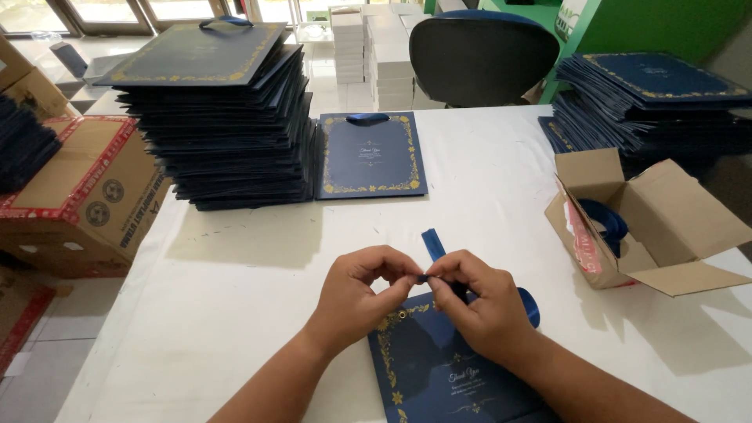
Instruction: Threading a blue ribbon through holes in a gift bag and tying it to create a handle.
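My left hand (356, 294) and my right hand (478, 301) meet above a flat dark blue paper bag (439, 368) with gold floral edging that lies at the table's near edge. Both pinch a blue satin ribbon (432, 244) between thumb and fingers; one end of it sticks up and away from me, and a loop shows to the right of my right hand. A small metal eyelet (402, 314) in the bag's top edge sits just below my fingertips.
A tall stack of the same blue bags (227, 125) stands at the back left, with one single bag (370, 157) beside it. Another stack (650, 102) is at the back right. An open cardboard box (650, 227) holds ribbon. Cartons stand left of the white table (251, 298); a black chair (482, 55) is behind.
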